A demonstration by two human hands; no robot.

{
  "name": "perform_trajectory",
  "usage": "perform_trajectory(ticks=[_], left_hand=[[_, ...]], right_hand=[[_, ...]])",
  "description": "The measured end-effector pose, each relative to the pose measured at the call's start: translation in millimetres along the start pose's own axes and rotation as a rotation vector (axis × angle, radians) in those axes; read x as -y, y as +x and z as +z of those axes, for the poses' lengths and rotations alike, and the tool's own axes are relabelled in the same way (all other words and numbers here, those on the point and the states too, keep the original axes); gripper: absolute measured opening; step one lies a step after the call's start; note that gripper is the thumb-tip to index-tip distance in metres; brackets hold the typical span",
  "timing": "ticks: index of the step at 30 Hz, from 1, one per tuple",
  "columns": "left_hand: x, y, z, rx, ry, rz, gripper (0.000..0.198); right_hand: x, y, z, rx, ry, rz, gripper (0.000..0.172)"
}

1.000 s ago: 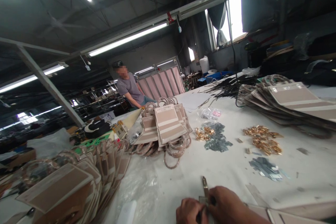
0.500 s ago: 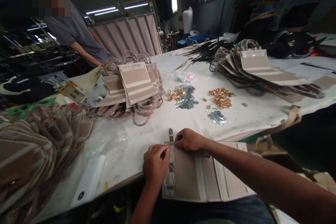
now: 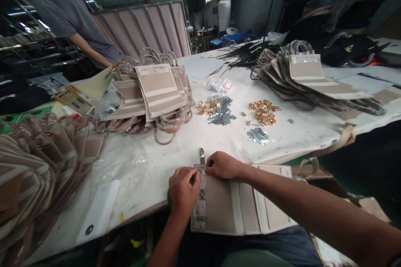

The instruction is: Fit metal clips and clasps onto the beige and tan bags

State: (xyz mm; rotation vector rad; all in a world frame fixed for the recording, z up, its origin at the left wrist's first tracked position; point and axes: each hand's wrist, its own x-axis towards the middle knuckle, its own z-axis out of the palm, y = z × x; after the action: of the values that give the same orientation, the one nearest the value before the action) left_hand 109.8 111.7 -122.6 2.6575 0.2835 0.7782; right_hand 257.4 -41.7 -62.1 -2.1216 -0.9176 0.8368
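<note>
An opened-out beige bag panel (image 3: pixel 221 204) with pale bands lies across my lap and the table's front edge. Metal fittings (image 3: pixel 202 194) sit in a row along its left edge. My left hand (image 3: pixel 184 187) is closed on that edge, the thumb near its upper end. From the right, my right hand (image 3: pixel 224 165) reaches across the panel, its fingers pinched together at the upper left corner; what lies between the fingertips is hidden. A strap with a metal clasp (image 3: pixel 202 154) sticks out beyond this corner.
Gold fittings (image 3: pixel 265 112) and grey metal plates (image 3: pixel 258 135) lie in heaps ahead. Beige bags are stacked at the left (image 3: pixel 28 175), centre left (image 3: pixel 161 91) and right (image 3: pixel 305 69). A white holder (image 3: pixel 100 212) rests near the front edge. Another person (image 3: pixel 75 25) stands at the far left.
My view has shifted slightly, so the table's things sit a little differently in the picture. Both hands keep nearly the same place on the bag panel.
</note>
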Motion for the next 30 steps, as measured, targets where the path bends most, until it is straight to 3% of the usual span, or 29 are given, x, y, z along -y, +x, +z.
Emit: perform_trajectory(ticks=[21,26,30], left_hand=[[-1,3,-3.2,0.048,-0.104,-0.071,0.004],[-2,8,-0.1,0.083,-0.135,-0.125,0.008],[-10,7,-10.4,0.067,-0.101,-0.155,0.012]], right_hand=[[-9,8,3,0.053,0.043,0.013,0.016],[-11,14,9,-0.007,-0.015,0.043,0.008],[-5,7,13,-0.096,-0.020,-0.009,0.018]])
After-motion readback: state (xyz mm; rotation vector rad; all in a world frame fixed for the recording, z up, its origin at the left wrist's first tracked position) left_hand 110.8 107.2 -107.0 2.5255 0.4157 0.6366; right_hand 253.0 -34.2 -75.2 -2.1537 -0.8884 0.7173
